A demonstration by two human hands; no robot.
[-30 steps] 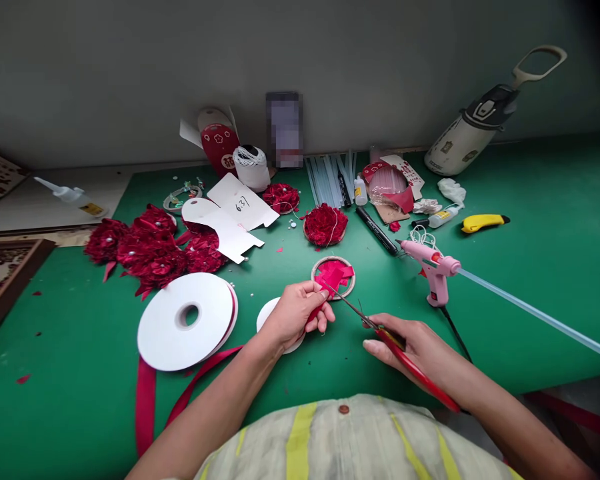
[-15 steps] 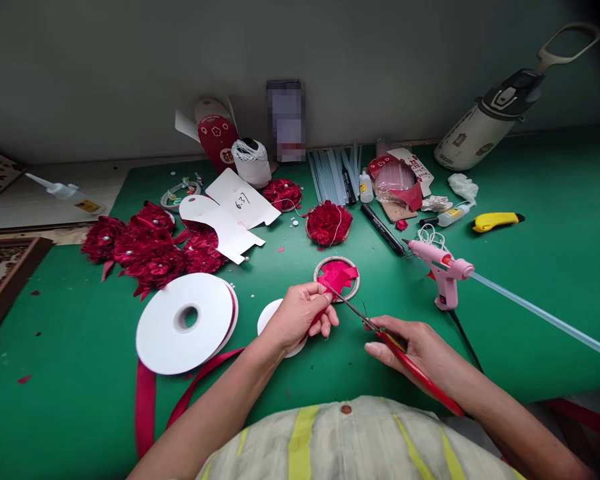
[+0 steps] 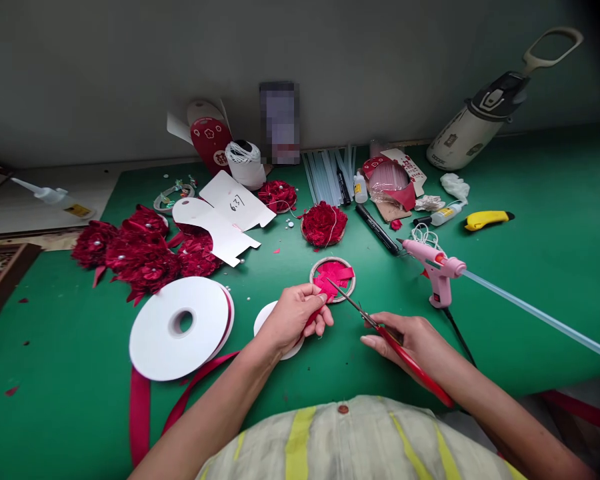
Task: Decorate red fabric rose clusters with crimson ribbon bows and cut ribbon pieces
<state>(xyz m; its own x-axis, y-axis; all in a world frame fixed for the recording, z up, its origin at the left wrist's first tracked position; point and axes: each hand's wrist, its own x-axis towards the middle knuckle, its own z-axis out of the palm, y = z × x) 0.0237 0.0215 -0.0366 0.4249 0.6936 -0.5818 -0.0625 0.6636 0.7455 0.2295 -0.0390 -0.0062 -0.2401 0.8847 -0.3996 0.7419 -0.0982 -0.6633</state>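
Observation:
My left hand [image 3: 300, 315] is closed, pinching red ribbon [image 3: 312, 321] between thumb and fingers. Just beyond its fingertips lies a ring [image 3: 353, 287] with cut red ribbon pieces [image 3: 334, 273] inside it. My right hand [image 3: 413, 347] grips scissors [image 3: 410, 363] with red handles, and their blades point up and left over the ribbon pieces. Partly under my left hand is a white disc [image 3: 263, 318]. A large white ribbon spool [image 3: 155, 333] stands left of my left arm, with red ribbon trailing from it.
A pink glue gun [image 3: 437, 267] with a long glue stick lies to the right. Behind it are a black marker [image 3: 377, 229] and a yellow cutter [image 3: 489, 221]. Red fabric flowers [image 3: 143, 257] and white card pieces [image 3: 237, 200] are at the left and back. A bottle [image 3: 473, 127] leans against the wall.
The camera view has shifted slightly, so everything sits a little further left. The scissor blades have drawn slightly away from my left fingertips. Both hands keep their hold.

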